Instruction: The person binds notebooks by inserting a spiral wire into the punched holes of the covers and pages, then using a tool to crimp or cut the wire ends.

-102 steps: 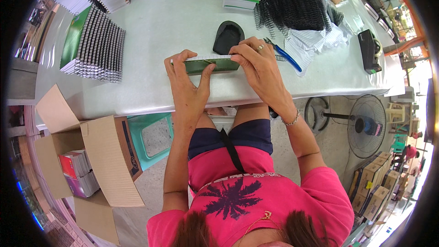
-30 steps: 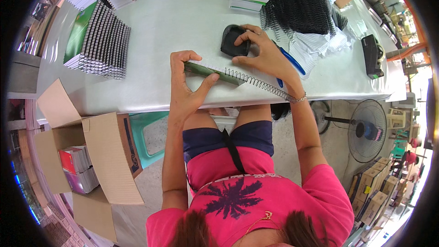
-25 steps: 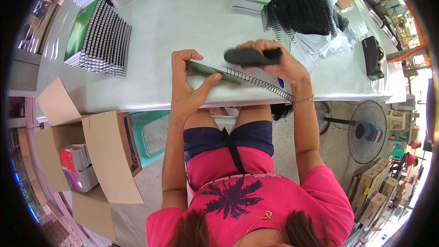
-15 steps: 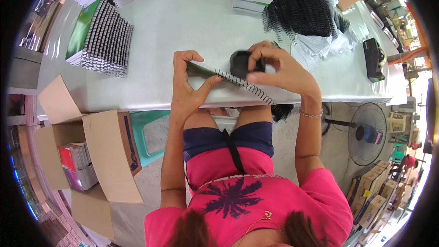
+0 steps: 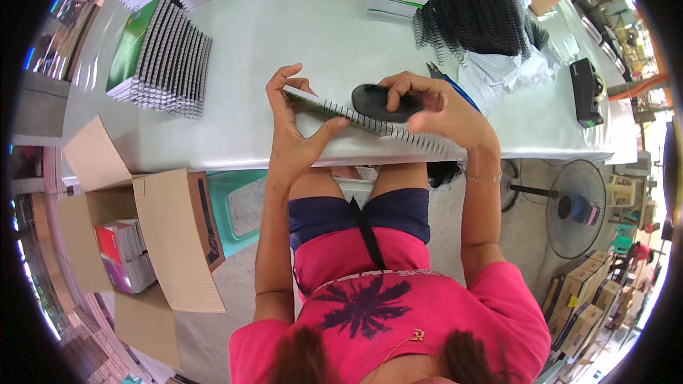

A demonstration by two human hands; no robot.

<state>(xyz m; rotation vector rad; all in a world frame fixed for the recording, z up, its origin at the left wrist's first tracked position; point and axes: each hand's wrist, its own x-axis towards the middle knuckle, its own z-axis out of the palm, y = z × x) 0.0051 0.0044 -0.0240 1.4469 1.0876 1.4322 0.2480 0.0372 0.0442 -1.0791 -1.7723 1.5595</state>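
While the left hand (image 5: 290,144) pinched the notebook (image 5: 306,101) between thumb and fingers over the table (image 5: 284,21), the right hand (image 5: 455,119) gripped the black pad (image 5: 371,102) beside the coil (image 5: 382,128); steady support and a well-aligned coil probably served best.

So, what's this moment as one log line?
left hand: holds green notebook; right hand: holds black piece; wire coil: partly through notebook edge; pliers: beyond right hand

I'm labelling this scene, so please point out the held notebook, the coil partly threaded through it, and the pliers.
Notebook (image 5: 309,106): head view, on its green cover.
Coil (image 5: 425,141): head view, on its loose, blurred end.
Pliers (image 5: 462,92): head view, on a blue handle.
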